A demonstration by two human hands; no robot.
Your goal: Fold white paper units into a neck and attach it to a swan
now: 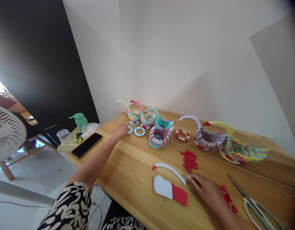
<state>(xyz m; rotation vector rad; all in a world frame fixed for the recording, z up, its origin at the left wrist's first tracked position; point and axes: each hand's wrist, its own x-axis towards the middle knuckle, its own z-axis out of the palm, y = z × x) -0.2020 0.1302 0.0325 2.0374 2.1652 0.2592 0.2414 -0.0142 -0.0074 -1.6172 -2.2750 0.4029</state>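
Note:
My left hand (122, 131) reaches to the far left of the table, its fingers closed at a small blue-and-white folded-paper ring (130, 129) that they partly cover. Close beside it lies a second blue-and-white ring (139, 131). My right hand (205, 191) rests low over the table, pinching a small white folded paper piece (188, 178) at the lower end of a curved white paper neck (170, 168) with a red tip. In front of that neck are a stack of white paper slips (162, 187) and some red slips (179, 195).
Folded-paper swans stand along the back, including a red-and-white one (160, 135) and a yellow one (248, 150). Red folded pieces (189, 160) lie mid-table. Scissors (251, 201) are at right, a phone (87, 145) at left. A fan (8, 134) stands beside the table.

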